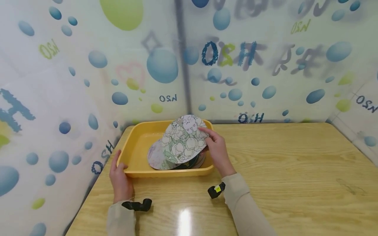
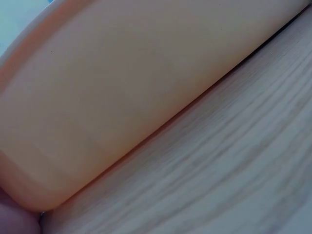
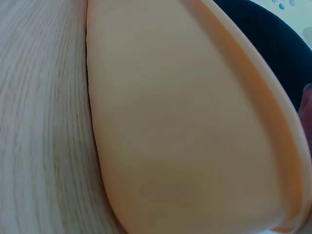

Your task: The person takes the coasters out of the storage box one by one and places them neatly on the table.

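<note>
A round card (image 1: pixel 186 139) printed with flowers is tilted up over the right half of the tray, near the middle of the frame. The right hand (image 1: pixel 217 149) pinches its right edge, thumb and forefinger at the margin, which seems to leave most of the print uncovered. Under it lie a pale card (image 1: pixel 155 157) and a dark card (image 1: pixel 189 163), overlapping and mostly hidden, so their number cannot be told. The yellow tray (image 1: pixel 136 137) holds them; at its left front corner the left hand (image 1: pixel 120 180) grips the rim, thumb over the edge, probably to steady it. The tray sits flat on the wooden table (image 1: pixel 295 183). The left wrist view gives mainly tray wall, fingers nearly cut off; the right wrist view has a dark curved shape (image 3: pixel 263 39) at upper right, perhaps the round card's back.
</note>
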`<state>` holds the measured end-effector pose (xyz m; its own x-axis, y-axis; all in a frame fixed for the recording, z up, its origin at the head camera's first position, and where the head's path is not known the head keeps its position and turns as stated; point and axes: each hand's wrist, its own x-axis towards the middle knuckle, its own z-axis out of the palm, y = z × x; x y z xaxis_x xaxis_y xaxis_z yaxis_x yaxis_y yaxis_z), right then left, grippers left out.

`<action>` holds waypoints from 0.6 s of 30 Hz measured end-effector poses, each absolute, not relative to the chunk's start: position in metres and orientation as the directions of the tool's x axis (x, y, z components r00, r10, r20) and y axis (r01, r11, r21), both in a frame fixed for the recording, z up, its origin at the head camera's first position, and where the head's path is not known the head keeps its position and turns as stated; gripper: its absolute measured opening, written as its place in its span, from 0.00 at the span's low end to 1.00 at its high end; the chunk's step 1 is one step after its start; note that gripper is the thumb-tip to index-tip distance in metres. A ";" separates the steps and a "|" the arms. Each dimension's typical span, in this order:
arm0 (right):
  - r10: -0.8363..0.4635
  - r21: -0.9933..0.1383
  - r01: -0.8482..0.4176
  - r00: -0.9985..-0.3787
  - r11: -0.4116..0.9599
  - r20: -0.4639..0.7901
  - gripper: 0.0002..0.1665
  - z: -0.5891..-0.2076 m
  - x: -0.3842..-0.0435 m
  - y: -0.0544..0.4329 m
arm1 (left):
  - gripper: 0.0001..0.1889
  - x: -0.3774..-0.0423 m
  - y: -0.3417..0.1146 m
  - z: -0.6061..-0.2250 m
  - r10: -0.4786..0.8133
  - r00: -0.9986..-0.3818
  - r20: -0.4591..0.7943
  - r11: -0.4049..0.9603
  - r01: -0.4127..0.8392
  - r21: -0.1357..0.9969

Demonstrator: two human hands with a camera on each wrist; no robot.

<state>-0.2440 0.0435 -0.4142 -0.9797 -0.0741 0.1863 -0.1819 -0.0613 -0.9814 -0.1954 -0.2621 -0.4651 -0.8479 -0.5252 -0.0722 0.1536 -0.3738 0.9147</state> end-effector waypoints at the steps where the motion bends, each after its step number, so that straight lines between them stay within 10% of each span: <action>1: -0.076 -0.982 -0.184 -0.979 -0.051 0.187 0.24 -0.412 -0.243 0.044 | 0.30 -0.196 -0.263 -0.466 -0.524 -0.848 -0.073 -0.376 0.154 0.914; 18: -0.044 -0.978 -0.185 -0.981 -0.099 0.190 0.24 -0.415 -0.248 0.055 | 0.31 -0.200 -0.264 -0.472 -0.532 -0.844 -0.064 -0.390 0.178 0.903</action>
<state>-0.2480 0.0547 -0.4148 -0.9808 -0.0443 0.1900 -0.1849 -0.0991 -0.9777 -0.2001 -0.2644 -0.4716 -0.8443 -0.5320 -0.0636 0.1780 -0.3904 0.9032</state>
